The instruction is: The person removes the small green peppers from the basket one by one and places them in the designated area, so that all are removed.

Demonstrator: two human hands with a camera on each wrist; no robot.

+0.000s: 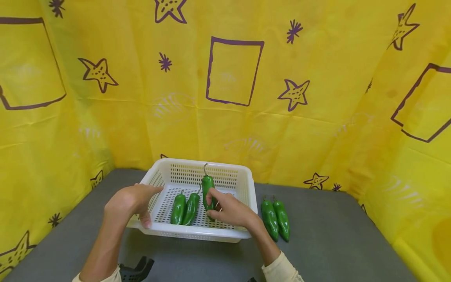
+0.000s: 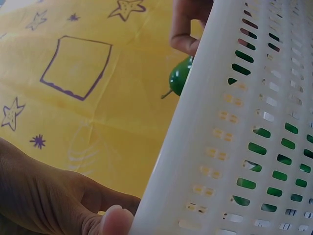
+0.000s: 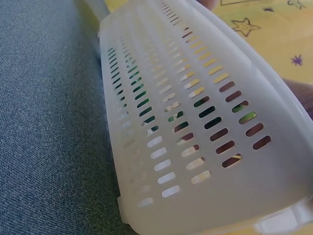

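My right hand [image 1: 229, 209] reaches over the front of a white perforated plastic basket [image 1: 190, 230] and pinches a glossy green chili pepper [image 1: 208, 183] by its lower body, stem pointing away. In the left wrist view this pepper [image 2: 180, 78] shows past the rim, under the fingers. Two more green peppers [image 1: 191, 207] lie side by side on the basket floor, left of the held one. At the front left corner, my left hand [image 1: 130, 201] holds the basket's rim, thumb at the front edge. Through the slots in the right wrist view, parts of green peppers show behind the basket wall [image 3: 274, 196].
Two green peppers [image 1: 282, 221] lie together on the dark grey table [image 1: 327, 231], just right of the basket. A yellow cloth [image 1: 225, 129] with purple stars and squares hangs behind and along both sides. A black slotted piece [image 1: 137, 270] sits by the left wrist.
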